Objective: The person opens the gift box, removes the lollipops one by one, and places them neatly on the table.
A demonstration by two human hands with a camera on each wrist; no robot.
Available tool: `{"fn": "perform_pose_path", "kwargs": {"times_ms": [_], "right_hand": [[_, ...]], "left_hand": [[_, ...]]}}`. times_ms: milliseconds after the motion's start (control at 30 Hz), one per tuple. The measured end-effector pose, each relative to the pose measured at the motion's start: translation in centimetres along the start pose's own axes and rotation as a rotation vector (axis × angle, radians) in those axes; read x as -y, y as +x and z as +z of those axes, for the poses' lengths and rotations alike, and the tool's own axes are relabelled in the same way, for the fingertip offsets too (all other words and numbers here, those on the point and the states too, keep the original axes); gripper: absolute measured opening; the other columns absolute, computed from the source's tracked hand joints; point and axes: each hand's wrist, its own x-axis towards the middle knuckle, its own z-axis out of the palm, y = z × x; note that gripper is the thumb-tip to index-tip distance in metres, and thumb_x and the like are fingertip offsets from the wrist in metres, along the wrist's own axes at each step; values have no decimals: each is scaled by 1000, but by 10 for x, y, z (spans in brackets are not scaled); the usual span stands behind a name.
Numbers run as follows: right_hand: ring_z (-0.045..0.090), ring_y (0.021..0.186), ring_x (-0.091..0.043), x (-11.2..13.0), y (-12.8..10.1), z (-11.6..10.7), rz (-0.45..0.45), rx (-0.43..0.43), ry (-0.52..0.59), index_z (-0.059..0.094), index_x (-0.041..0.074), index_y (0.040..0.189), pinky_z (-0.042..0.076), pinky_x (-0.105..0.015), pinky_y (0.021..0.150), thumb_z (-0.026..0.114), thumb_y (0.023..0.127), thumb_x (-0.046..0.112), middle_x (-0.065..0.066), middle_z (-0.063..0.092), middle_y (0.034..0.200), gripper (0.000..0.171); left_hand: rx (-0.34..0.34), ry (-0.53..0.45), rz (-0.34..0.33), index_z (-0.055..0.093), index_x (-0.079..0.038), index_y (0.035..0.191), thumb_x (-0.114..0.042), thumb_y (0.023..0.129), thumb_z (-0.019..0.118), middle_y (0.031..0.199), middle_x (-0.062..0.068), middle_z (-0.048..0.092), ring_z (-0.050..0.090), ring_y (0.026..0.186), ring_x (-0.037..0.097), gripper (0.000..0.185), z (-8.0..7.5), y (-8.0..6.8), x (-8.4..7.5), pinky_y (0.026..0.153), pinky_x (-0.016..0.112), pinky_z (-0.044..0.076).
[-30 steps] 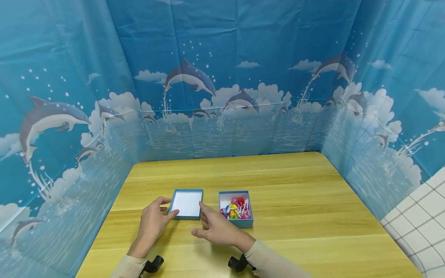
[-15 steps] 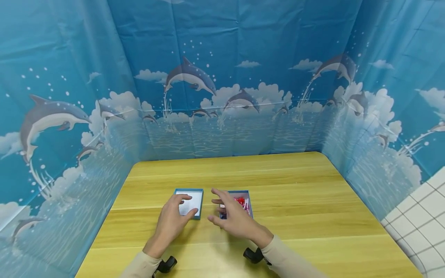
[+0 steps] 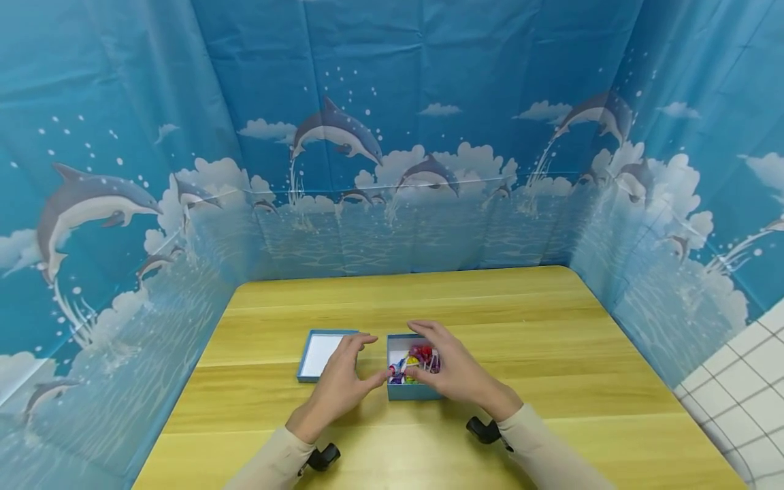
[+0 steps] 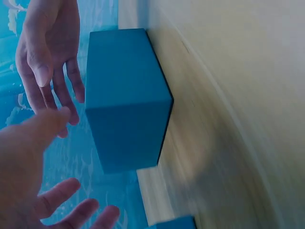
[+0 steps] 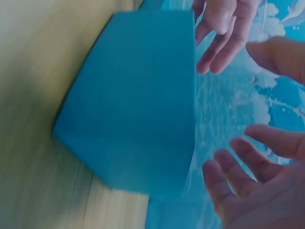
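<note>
A small blue box [image 3: 412, 393] with a white inside stands on the table, holding several wrapped lollipops [image 3: 416, 361] in mixed colours. My left hand [image 3: 344, 381] hovers at the box's left side, thumb stretched toward its near left corner. Over the box's right part is my right hand [image 3: 456, 371], its fingers spread and thumb overlapping the candy in the head view. Both wrist views show the blue outer walls, with my fingers apart from them and nothing in either hand. The shallow blue lid [image 3: 320, 355], white inside up, lies left of the box, partly hidden by my left hand.
The wood-grain table [image 3: 520, 327] extends around the box and lid. A blue dolphin-print curtain [image 3: 392, 231] hangs behind it and along both sides. White tiles [image 3: 744, 381] show at the right.
Both hands have moved right, from around the lid to the box. The lid sits slightly farther left and turned a little; the box has stayed about where it was.
</note>
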Motion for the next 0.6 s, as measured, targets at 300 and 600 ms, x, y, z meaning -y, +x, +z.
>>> {"fn": "perform_pose_path", "kwargs": {"times_ms": [300,600], "right_hand": [[40,170,-53,-16,-3,-15,42,140,-92,45,4,179,46,-77,128,91,102,49,-23,39,187,100],[41,170,-49,-23,-6,-11,67,184,-117,48,4,177,48,-73,129,93,100,51,-19,43,185,101]], "left_hand": [[157,15,46,41,-13,182,-60,100,90,189,15,38,45,172,44,106,13,15,-5,134,68,46],[238,20,35,37,-12,184,-65,96,93,187,12,39,59,160,37,117,16,18,-1,128,62,54]]}}
